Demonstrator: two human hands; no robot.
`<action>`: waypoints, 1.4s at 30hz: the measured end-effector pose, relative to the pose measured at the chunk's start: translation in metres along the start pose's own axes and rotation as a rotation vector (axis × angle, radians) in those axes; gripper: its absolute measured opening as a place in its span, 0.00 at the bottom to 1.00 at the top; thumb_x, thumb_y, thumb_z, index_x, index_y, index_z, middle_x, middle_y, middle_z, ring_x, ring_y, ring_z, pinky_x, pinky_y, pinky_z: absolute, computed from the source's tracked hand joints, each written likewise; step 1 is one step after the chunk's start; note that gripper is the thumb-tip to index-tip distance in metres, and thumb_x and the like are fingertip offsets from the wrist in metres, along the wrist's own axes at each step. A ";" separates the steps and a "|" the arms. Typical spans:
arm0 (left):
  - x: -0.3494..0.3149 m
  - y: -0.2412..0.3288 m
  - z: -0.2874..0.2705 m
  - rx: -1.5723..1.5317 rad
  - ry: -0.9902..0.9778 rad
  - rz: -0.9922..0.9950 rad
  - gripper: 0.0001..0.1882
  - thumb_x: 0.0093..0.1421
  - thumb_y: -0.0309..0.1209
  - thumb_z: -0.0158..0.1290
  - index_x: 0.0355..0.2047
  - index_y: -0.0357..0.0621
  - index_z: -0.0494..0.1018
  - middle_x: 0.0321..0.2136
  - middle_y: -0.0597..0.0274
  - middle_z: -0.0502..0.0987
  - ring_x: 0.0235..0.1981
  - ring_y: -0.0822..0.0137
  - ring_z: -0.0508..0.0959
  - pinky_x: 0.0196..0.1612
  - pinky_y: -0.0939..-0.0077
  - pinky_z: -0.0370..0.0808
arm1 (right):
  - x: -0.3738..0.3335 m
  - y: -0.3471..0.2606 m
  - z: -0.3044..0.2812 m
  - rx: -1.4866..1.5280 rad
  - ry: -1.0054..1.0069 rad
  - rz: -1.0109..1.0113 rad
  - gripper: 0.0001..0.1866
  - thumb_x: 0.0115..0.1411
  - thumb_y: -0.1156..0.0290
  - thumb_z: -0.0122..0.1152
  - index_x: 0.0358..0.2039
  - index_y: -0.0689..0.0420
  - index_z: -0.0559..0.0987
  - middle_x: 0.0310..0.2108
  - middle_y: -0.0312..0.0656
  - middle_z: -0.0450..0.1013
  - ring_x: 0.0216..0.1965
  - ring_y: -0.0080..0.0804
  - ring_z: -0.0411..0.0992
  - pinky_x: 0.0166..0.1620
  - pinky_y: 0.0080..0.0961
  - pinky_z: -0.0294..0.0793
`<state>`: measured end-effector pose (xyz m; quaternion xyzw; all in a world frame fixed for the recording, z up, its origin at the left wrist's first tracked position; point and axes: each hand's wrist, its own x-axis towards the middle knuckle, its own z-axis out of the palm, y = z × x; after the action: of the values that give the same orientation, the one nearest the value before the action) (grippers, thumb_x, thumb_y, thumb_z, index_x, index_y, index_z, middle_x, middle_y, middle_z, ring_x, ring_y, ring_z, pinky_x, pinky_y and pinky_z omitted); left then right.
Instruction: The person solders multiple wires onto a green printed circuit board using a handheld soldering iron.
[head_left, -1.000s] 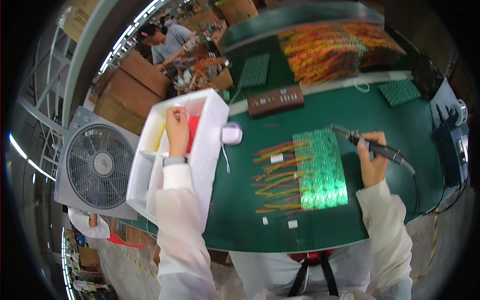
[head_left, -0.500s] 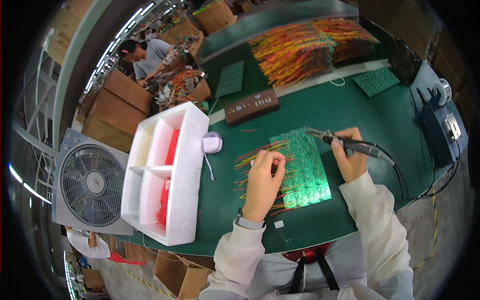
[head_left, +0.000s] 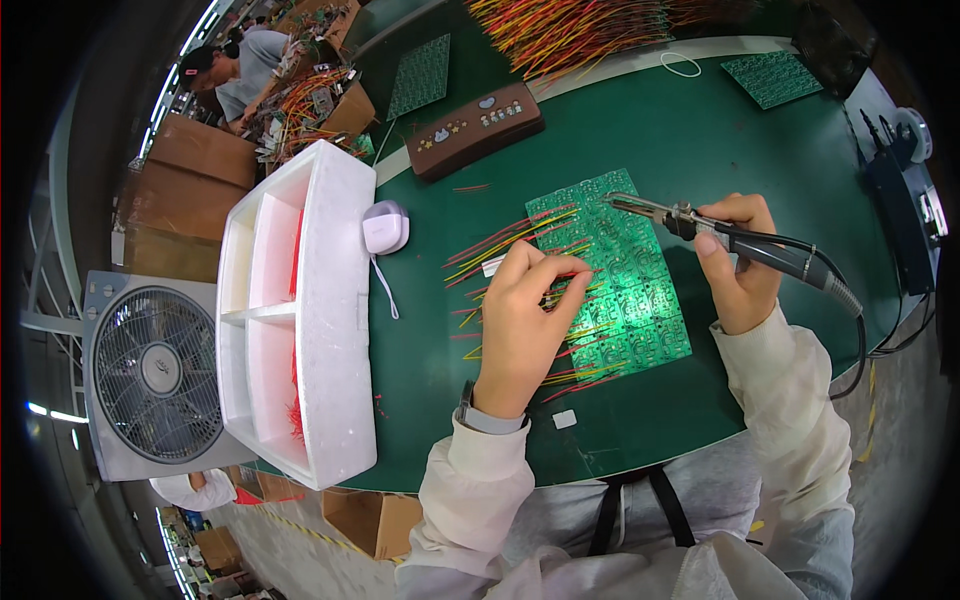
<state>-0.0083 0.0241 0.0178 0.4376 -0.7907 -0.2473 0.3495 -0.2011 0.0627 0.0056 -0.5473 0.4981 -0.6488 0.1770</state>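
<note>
Sleeves: pale, both forearms entering from the lower edge.
Left hand [head_left: 520, 325]: over the near-left part of the board, fingers [head_left: 560, 275] pinched together on a thin wire [head_left: 578, 271] at the board's left side.
Right hand [head_left: 740, 265]: at the board's right edge, fingers wrapped fully round the handle of an iron [head_left: 735, 240]; its metal tip lies over the board's far edge, its cable trailing right.
Board [head_left: 615, 275]: green, flat on the green counter [head_left: 700, 140], between the two hands; red and yellow wires [head_left: 500, 245] stick out along its left side.
White tag [head_left: 565, 419]: on the counter, near edge, just below the board.
Tray [head_left: 300, 310]: white foam, left counter edge, red strands inside.
White device [head_left: 385, 226]: just right of the tray, corded.
Fan [head_left: 150, 375]: left of the tray, off the counter.
Brown box [head_left: 475, 128]: beyond the board.
Wire heap [head_left: 580, 30]: far side.
Another person [head_left: 235, 75]: far left, by cartons.
</note>
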 end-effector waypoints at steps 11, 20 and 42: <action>0.003 -0.008 0.003 -0.032 0.038 0.029 0.05 0.42 0.22 0.57 0.23 0.40 0.74 0.16 0.67 0.63 0.20 0.74 0.64 0.21 0.83 0.59 | -0.019 -0.002 -0.018 0.038 -0.084 -0.011 0.13 0.48 0.70 0.56 0.30 0.63 0.66 0.20 0.37 0.63 0.19 0.18 0.56 0.24 0.15 0.55; 0.002 -0.011 0.005 0.021 0.040 0.043 0.06 0.41 0.21 0.57 0.23 0.40 0.74 0.16 0.67 0.65 0.20 0.75 0.64 0.22 0.84 0.60 | -0.022 -0.005 -0.015 0.081 -0.067 0.078 0.13 0.48 0.68 0.57 0.25 0.64 0.66 0.18 0.38 0.63 0.19 0.18 0.57 0.23 0.15 0.56; 0.001 -0.012 0.009 -0.014 0.082 0.027 0.06 0.40 0.21 0.58 0.21 0.42 0.74 0.16 0.70 0.64 0.19 0.77 0.60 0.20 0.85 0.55 | -0.023 -0.006 -0.013 -0.025 -0.019 0.108 0.12 0.46 0.70 0.58 0.19 0.64 0.66 0.17 0.37 0.62 0.16 0.18 0.56 0.19 0.16 0.56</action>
<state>-0.0095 0.0187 0.0042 0.4343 -0.7797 -0.2302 0.3880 -0.2028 0.0886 -0.0007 -0.5279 0.5335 -0.6268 0.2095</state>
